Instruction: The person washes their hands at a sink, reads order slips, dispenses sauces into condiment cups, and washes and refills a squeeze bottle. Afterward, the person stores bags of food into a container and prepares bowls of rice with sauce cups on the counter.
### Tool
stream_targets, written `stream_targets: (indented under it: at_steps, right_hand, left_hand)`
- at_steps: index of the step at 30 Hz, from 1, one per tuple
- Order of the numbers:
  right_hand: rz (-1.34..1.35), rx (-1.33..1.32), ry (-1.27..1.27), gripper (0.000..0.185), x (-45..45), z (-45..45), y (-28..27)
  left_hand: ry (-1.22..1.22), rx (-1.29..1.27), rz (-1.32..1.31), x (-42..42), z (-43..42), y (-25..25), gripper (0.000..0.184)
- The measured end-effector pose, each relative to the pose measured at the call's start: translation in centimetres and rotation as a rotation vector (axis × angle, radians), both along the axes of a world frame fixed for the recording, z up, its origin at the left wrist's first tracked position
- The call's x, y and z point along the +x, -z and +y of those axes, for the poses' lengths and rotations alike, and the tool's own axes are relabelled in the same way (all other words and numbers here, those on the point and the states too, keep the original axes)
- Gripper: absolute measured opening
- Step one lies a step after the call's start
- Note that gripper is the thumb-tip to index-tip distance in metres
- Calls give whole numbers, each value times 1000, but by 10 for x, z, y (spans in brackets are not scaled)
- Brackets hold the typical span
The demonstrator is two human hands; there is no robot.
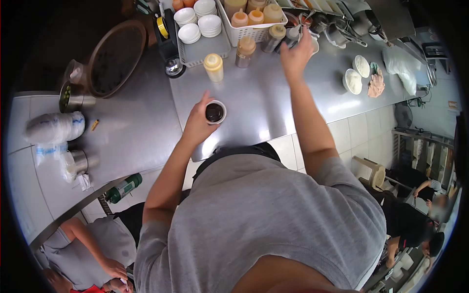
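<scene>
Head view: the left hand (199, 120) is curled around a small white cup (224, 107) with dark contents (214, 113); the thumb lies along the cup's near side, and 1 finger points away past the rim; whether the cup rests on the tabletop (264, 107) or is lifted just above it, I cannot tell. Its mouth faces up, so its axis looks about upright, and from above the rim is round, with no longer side.

The right hand (296, 52) is well apart from the cup, farther from the body and to the right, with its arm stretched toward the crowded far edge; its fingertips are at some utensil handles (301, 21), but whether they grasp 1 or only hover near, I cannot tell; a white bowl (315, 45) sits just beside it, partly hidden. The relation that matters is this gap: the cup lies nearer the body and to the left of the right hand, within the left hand's curl, so the left is by far the nearer of the 2.

Between the hands' reaches stand a cream-capped bottle (213, 67), just beyond the left hand, and a brown-filled bottle (245, 52), farther off; both are upright, and neither is touched.
</scene>
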State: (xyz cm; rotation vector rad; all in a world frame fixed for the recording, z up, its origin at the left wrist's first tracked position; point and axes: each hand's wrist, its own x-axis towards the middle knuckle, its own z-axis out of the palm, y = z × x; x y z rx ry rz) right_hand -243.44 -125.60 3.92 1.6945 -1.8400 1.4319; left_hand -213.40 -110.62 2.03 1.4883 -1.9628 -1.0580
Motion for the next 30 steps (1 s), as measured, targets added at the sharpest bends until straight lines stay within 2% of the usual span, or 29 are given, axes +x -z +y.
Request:
stream_targets:
  at_steps: [2, 3, 5, 6, 9, 15, 17, 18, 21, 24, 27, 30]
  right_hand:
    - [42, 345, 41, 70, -10, -13, -22]
    - [63, 520, 57, 68, -13, -16, -24]
    - [94, 468, 23, 64, -24, -20, -10]
    - [114, 434, 6, 62, -24, -22, -8]
    - [7, 395, -85, 61, -24, -10, 0]
    - [-82, 306, -190, 66, 7, 55, -5]
    - [-389, 322, -348, 65, 25, 67, 27]
    - [-542, 327, -423, 64, 32, 73, 37]
    - [-199, 564, -617, 58, 47, 91, 14]
    - [529, 624, -768, 41, 56, 113, -1]
    - [805, 797, -769, 21, 68, 124, -3]
    - [923, 877, -790, 17, 76, 121, 0]
  left_hand:
    - [190, 82, -32, -1, -14, 7, 108]
    - [225, -2, -137, -2, -19, 10, 107]
    - [286, -157, -351, -1, -19, 15, 105]
    - [215, -50, -287, 2, -19, 13, 106]
    - [-27, -45, -130, 15, -5, 4, 109]
    - [-172, -50, -151, 2, 28, 31, 120]
    - [-212, -52, -194, -12, 25, 34, 120]
    - [-228, -108, -208, -16, 23, 36, 113]
    - [-233, -135, -348, -26, 16, 32, 100]
    - [-203, -182, -382, -27, 14, 32, 87]
    - [-211, -246, -363, -27, 13, 33, 76]
    - [-203, -272, -361, -26, 12, 33, 73]
